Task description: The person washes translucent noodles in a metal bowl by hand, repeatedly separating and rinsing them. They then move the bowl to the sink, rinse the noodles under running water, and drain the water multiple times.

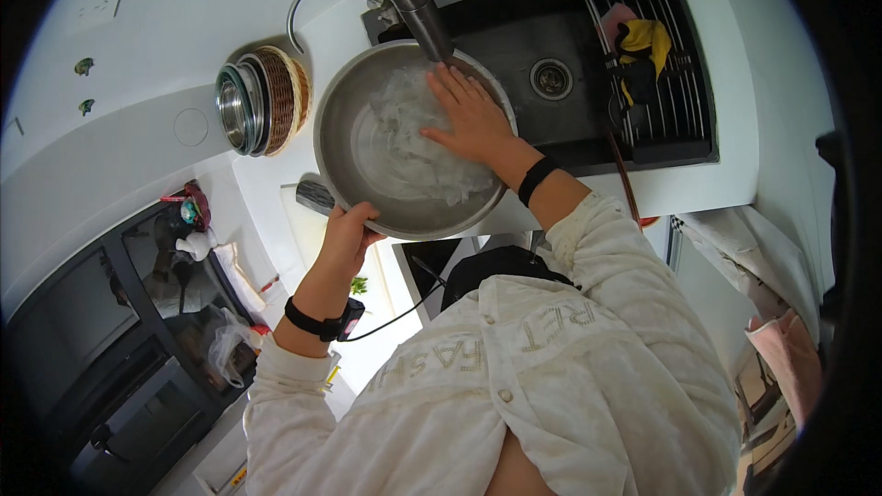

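Observation:
A round stainless steel basin (344, 103) sits partly over the left end of the dark sink and partly over the white counter. Inside it lies a wet, translucent whitish mass (413, 151); I cannot tell what it is made of. My left hand (350, 231) grips the basin's near-left rim, thumb on top and fingers underneath. Over the right part of the mass, my right hand (475, 117) is spread flat, palm down, with its thumb apart. Just beyond its fingertips ends a thick grey faucet spout (424, 17).
The dark sink (496, 69) has a drain and a rack (679, 103) with a yellow-and-black cloth (644, 48). Nested bowls and a wicker basket (281, 100) stand left, near a thin curved tap (296, 7). A dark handle (315, 194) lies beside the basin.

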Tool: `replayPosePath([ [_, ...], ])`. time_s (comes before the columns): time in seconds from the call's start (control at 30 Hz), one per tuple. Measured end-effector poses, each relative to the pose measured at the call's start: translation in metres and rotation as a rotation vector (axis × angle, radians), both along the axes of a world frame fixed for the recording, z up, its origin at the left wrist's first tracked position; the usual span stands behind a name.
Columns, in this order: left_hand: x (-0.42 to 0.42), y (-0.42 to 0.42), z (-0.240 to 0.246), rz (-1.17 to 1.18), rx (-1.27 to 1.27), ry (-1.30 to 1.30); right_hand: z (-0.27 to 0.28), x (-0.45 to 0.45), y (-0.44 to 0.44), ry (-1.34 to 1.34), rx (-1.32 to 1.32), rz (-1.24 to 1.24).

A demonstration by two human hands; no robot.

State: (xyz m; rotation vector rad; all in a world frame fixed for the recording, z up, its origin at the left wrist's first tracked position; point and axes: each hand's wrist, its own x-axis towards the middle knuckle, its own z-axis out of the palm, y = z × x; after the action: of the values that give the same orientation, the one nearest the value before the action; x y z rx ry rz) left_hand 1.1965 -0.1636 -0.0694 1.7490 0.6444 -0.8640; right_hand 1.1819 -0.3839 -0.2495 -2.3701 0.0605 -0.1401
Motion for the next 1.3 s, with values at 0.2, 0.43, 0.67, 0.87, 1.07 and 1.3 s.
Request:
replayPosePath([
  [0.2,0.004,-0.008,0.006,-0.036,0.038,-0.004,-0.004,-0.004,0.0,-0.024,-0.006,-0.022],
  [0.43,0.004,-0.018,0.014,-0.068,0.081,-0.004,-0.01,-0.008,0.001,-0.05,0.066,-0.043],
  [0.67,0.003,-0.017,0.012,-0.073,0.047,0.0,-0.012,-0.011,0.003,-0.05,0.033,-0.059],
  [0.87,-0.006,0.017,-0.023,0.079,-0.11,0.049,0.002,-0.006,-0.007,-0.03,-0.008,0.027],
  [1.07,-0.028,0.019,-0.078,0.227,-0.347,0.177,0.035,-0.005,-0.027,0.046,0.038,0.117],
  [1.3,-0.04,-0.009,-0.095,0.258,-0.446,0.137,0.065,0.004,-0.091,-0.197,0.845,-0.549],
])
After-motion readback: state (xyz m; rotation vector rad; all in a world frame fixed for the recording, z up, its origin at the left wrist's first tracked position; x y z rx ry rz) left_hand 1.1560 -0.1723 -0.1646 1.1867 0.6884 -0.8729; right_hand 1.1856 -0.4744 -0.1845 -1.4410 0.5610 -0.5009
